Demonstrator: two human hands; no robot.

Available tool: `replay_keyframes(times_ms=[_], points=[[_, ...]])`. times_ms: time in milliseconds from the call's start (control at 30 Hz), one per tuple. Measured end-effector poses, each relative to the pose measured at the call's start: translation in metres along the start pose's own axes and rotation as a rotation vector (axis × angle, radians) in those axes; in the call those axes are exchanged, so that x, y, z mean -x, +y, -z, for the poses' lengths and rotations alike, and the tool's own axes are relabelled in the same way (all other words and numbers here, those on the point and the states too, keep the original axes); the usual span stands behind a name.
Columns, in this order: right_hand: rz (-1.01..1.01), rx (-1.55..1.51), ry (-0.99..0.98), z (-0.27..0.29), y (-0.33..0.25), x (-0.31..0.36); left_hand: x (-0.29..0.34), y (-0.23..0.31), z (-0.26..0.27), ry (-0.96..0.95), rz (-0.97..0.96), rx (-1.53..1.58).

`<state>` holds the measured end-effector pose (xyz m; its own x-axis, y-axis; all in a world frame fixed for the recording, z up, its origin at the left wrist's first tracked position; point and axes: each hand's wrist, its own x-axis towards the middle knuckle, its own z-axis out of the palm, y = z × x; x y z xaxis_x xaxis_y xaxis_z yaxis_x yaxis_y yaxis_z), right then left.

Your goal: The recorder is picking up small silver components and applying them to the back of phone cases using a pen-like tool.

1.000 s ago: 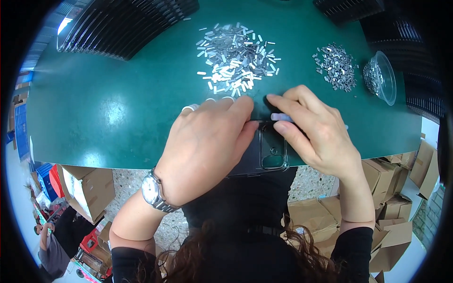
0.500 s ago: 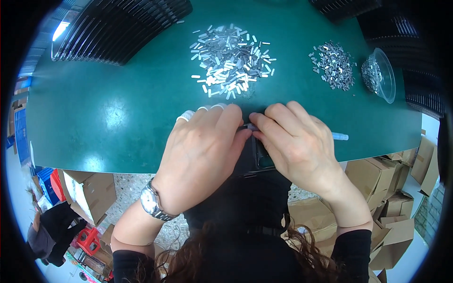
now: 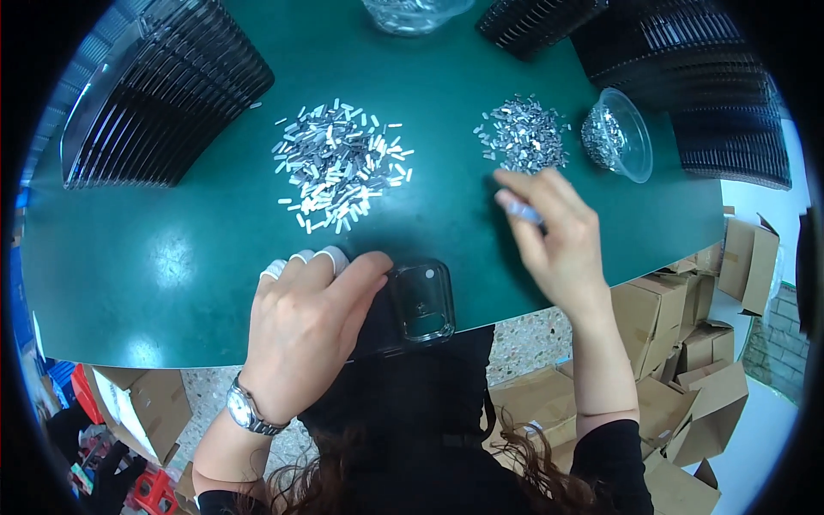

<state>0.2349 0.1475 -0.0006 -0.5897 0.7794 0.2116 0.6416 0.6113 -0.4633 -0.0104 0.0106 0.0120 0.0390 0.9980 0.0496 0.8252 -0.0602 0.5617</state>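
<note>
**Left hand on the case, right hand out by the small pile**

Nearest to us, our left hand (image 3: pixel 313 330) rests on a clear phone case (image 3: pixel 410 307) lying flat at the near edge of the green table (image 3: pixel 154 257). The fingers are curled and closed down on the left part of the case, thumb along its far edge, with white finger cots on several fingertips. The case's long axis runs roughly left to right, and its camera cutout end pokes out to the right of our hand.

Farther out and to the right, our right hand (image 3: pixel 554 232) hangs above the table with the fingers drawn narrow around a small pale tool (image 3: pixel 522 211), whose tip shows between them. We cannot tell how firmly it is pinched.

Just beyond those fingertips lies the small pile of metal pieces (image 3: pixel 524 133), slightly left of straight ahead from the right hand, which is much the nearer hand to it. The larger pile of silver strips (image 3: pixel 339 163) lies straight beyond the left hand, well apart from it.

Right of the small pile stands a clear plastic bowl (image 3: pixel 620 133) holding more pieces. Stacks of black trays (image 3: pixel 163 94) line the far left and far right.
</note>
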Motion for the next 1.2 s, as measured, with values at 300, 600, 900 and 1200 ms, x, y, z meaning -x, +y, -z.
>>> replay_keyframes(times_ms=[300, 600, 900, 1200], points=[[0.190, 0.304, 0.050, -0.013, 0.009, -0.011, -0.006, -0.001, -0.006, 0.052, -0.033, 0.073], [-0.083, -0.085, 0.015, -0.001, -0.001, -0.018, -0.012, 0.000, -0.002, -0.029, 0.084, 0.112], [-0.130, -0.056, -0.092, -0.003, -0.003, -0.032, -0.013, 0.001, -0.001, -0.064, 0.109, 0.077], [0.256, -0.290, -0.151, -0.004, -0.031, -0.026, -0.017, -0.003, -0.003, -0.067, 0.088, 0.117]])
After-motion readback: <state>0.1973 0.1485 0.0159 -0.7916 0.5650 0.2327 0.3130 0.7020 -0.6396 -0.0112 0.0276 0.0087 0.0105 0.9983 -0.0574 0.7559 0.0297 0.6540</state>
